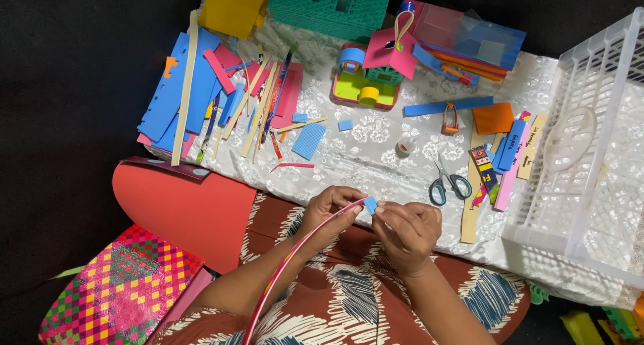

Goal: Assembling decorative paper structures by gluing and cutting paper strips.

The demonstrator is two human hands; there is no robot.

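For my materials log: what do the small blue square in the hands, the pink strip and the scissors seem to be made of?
Blue square: probably craft foam, matte, dotted texture. Pink strip: thin flexible foam or card, since it bends in a long curve. Scissors: shiny metal blades, blue plastic-looking handles.

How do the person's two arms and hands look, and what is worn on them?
Both forearms are bare, with no sleeve reaching them. The left hand and the right hand wear no gloves, and no ring, watch or bracelet can be seen. The fingernails are short and unpainted. Below the arms, the clothing is reddish-brown with white and blue leaf patterns.
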